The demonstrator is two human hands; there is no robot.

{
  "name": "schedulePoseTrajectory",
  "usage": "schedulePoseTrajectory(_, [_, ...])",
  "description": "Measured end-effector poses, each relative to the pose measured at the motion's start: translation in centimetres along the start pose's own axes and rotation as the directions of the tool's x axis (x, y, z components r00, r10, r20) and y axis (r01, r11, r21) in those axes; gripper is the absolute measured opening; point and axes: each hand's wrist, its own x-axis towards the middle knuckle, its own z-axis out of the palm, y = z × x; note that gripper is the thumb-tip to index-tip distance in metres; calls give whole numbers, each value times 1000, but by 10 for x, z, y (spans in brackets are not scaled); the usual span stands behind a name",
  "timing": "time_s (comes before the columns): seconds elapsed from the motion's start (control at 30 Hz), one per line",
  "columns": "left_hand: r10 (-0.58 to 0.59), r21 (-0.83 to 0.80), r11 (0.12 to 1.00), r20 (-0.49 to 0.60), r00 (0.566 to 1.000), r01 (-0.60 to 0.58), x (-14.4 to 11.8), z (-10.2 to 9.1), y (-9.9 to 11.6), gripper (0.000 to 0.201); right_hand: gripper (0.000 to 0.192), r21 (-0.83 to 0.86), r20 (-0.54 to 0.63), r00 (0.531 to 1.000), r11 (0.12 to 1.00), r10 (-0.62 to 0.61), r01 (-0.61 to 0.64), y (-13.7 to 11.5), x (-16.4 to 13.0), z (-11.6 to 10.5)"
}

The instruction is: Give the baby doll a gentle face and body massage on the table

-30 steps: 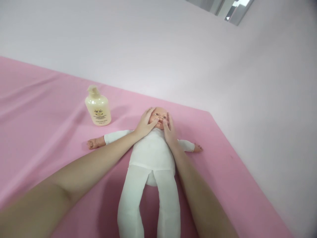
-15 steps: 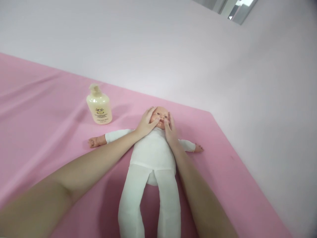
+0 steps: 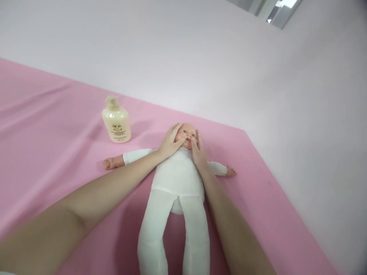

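Note:
A baby doll (image 3: 177, 172) with a white cloth body lies on its back, arms spread out and legs toward me. My left hand (image 3: 171, 143) cups one side of its head, fingers along the temple and thumb on the cheek by the mouth. On the other cheek rests the thumb of my right hand (image 3: 198, 149), whose fingers curve round that side of the head. Both hands hold the head between them, and the sides of the head are hidden under them. To the left of the doll stands a pale yellow pump bottle (image 3: 117, 124) with a cow face on its label.
A pink cloth (image 3: 71, 126) with some folds lies under the doll and the bottle. Its far and right edges border a pale white surface (image 3: 183, 57). A grey metallic structure (image 3: 266, 11) shows at the top right.
The whole view has shifted very slightly. My thumbs have moved a little on the doll's cheeks at most; both hands stay on its head.

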Motion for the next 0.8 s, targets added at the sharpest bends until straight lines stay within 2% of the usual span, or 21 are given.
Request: schedulePoseTrajectory(0.8, [8,12,1000,-11,1000,-8,0,-2,-2,62,84,12,-18,1000,1000,-20,21,1,1,3])
